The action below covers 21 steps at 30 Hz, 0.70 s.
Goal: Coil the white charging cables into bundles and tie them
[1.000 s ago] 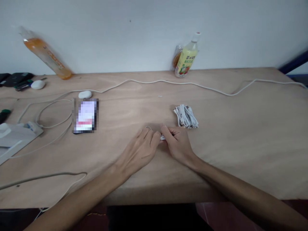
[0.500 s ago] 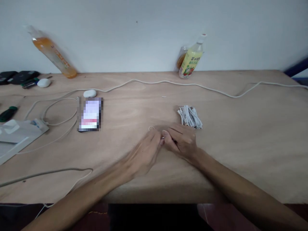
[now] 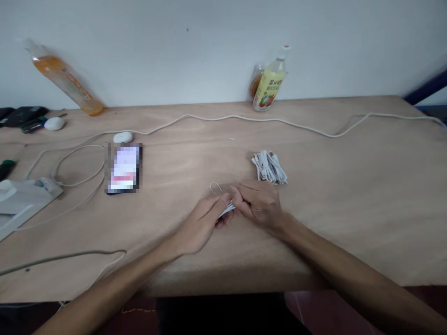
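Between my hands is a folded white cable [image 3: 226, 210], partly hidden by my fingers. My left hand [image 3: 204, 221] is closed on it, thumb on top and fingertips curled underneath. My right hand [image 3: 260, 201] is closed around its other end, knuckles up, so most of what it grips is covered. A thin pale loop [image 3: 215, 188] sticks up beyond my left thumb; whether it belongs to the cable I cannot tell. Just past my right hand lies a bundle of white cables [image 3: 268, 166] with their plugs showing.
A phone [image 3: 125, 168] and a white earbud case [image 3: 123, 137] lie to the left. A long white cord [image 3: 223, 117] crosses the wooden table [image 3: 349, 200]. Two drink bottles, an orange one [image 3: 68, 83] and a yellow-labelled one [image 3: 269, 86], lean on the wall.
My left hand has rolled open to the side, so more of the white cable shows between the hands. The thin loop stands out larger. The whole view has shifted slightly.
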### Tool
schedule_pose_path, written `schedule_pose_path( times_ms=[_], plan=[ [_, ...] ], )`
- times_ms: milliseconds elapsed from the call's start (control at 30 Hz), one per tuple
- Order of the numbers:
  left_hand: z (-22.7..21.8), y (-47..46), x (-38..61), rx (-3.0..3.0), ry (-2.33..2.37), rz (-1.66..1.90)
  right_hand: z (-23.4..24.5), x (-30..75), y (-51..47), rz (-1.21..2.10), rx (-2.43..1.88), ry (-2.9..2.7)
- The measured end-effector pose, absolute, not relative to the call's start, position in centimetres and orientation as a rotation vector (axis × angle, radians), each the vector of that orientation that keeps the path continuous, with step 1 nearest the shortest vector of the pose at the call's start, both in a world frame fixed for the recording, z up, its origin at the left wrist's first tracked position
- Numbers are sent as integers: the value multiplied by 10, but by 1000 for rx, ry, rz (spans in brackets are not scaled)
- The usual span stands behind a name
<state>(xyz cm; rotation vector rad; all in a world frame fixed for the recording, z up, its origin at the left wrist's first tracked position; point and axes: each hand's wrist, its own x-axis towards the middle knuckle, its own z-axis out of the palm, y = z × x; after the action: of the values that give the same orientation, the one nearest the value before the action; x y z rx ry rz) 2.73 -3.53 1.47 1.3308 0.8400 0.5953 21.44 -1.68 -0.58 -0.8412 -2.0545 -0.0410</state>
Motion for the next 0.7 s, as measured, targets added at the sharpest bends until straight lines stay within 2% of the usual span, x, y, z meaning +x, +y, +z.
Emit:
schedule_pose_path(
  times_ms=[233, 700],
  plan=[
    [6, -38, 34, 1034, 927, 653, -12, 207, -19, 132, -917, -1974],
    [10, -40, 30, 1067, 869, 707, -18, 201, -24, 3, -992, -1962]
  ],
)
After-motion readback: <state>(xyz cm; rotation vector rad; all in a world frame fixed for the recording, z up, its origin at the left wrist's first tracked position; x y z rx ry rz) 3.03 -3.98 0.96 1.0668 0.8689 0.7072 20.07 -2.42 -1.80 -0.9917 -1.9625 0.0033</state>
